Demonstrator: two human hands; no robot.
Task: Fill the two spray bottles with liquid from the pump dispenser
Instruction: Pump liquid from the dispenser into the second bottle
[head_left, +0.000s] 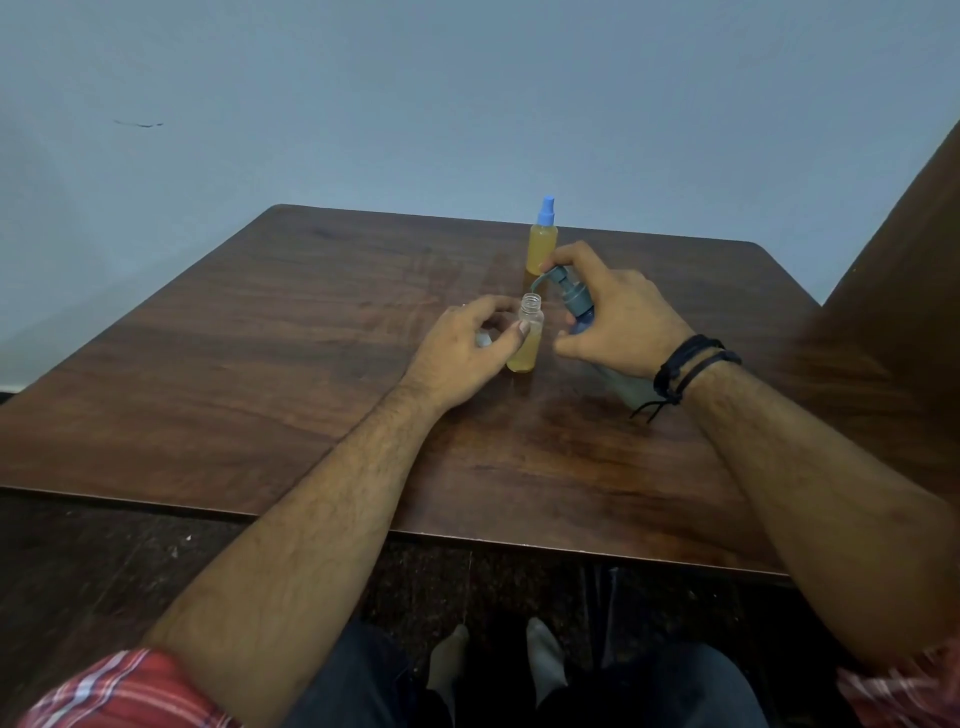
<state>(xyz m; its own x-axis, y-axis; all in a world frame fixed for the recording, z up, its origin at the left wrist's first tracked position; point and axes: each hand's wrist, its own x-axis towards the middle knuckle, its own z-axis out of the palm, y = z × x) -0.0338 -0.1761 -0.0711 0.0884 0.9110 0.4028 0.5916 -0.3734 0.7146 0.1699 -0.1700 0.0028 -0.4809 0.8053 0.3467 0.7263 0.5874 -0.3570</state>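
An uncapped small spray bottle (527, 343), partly filled with yellow liquid, stands upright on the wooden table (260, 364). My left hand (462, 353) holds it, thumb on its side. My right hand (618, 322) grips the tilted pump dispenser (569, 296), a finger on top of the grey-blue pump head. The spout hangs just above the open bottle's mouth. A second spray bottle (542, 244), full of yellow liquid and closed with a blue spray cap, stands farther back. A pale cap-like object (483, 340) peeks out under my left fingers.
A pale wall runs behind the table. A brown panel (893, 312) rises at the right edge. The table's near edge is above my legs and feet.
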